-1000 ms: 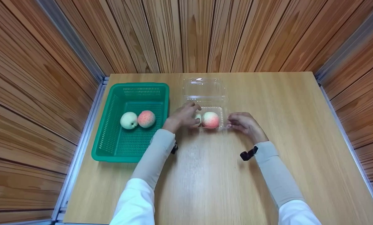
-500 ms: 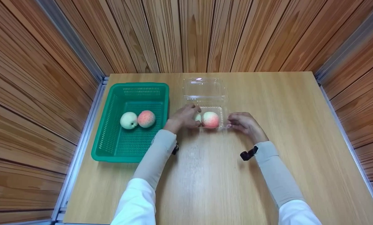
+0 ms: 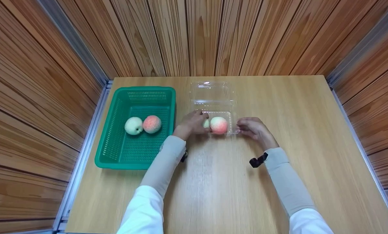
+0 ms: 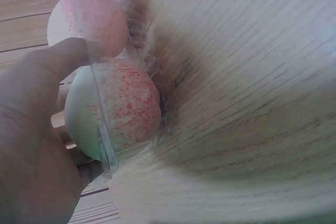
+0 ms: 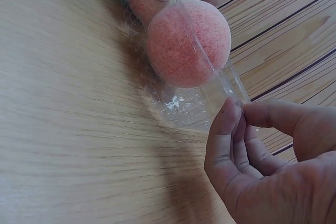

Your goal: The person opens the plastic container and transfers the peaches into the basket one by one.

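A hinged clear plastic container [image 3: 212,93] stands with its lid raised at the back. Two peaches sit side by side in its base. The right-hand peach [image 3: 219,125] is pale on top and pink below. My left hand [image 3: 193,123] grips the left peach [image 4: 123,106], thumb on one side and fingers on the other, with the container's wall beside it. In the head view that hand covers most of this peach. My right hand [image 3: 255,128] pinches the container's right rim between thumb and fingertips, as the right wrist view [image 5: 273,156] shows.
A green perforated basket [image 3: 142,152] stands to the left on the wooden table [image 3: 219,195]. Inside it lie a pale peach [image 3: 134,125] and a pinker peach [image 3: 152,124], touching. Wood-panelled walls [image 3: 200,39] enclose the table's back and sides.
My left hand has shifted slightly to the right and toward me at the left peach. The right hand keeps its pinch on the container rim, unmoved.
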Demonstrator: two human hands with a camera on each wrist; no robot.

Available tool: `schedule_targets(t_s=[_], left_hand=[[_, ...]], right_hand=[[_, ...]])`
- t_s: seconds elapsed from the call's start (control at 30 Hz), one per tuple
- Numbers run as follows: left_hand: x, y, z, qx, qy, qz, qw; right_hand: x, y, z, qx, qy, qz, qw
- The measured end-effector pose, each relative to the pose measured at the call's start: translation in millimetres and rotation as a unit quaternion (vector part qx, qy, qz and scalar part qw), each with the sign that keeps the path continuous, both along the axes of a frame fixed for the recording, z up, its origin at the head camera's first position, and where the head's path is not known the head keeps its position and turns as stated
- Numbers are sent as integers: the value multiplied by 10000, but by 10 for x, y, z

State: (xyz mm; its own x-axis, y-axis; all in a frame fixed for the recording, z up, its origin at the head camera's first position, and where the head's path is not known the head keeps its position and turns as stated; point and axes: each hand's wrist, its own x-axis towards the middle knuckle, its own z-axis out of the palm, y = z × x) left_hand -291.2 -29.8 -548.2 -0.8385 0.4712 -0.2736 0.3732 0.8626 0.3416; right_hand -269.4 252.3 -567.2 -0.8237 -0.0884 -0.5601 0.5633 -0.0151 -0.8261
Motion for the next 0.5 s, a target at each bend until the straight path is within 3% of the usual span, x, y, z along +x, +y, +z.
schedule_targets(t_s=[0.23,0.5], left_hand=[[4,22,-22,-75,-99,35,9999],[-3,33,-53,-14,-154,136,9998]], right_hand=[[7,-16,6,-172,8,-38,9998],[18,-13,8,30,-50,10,10000]])
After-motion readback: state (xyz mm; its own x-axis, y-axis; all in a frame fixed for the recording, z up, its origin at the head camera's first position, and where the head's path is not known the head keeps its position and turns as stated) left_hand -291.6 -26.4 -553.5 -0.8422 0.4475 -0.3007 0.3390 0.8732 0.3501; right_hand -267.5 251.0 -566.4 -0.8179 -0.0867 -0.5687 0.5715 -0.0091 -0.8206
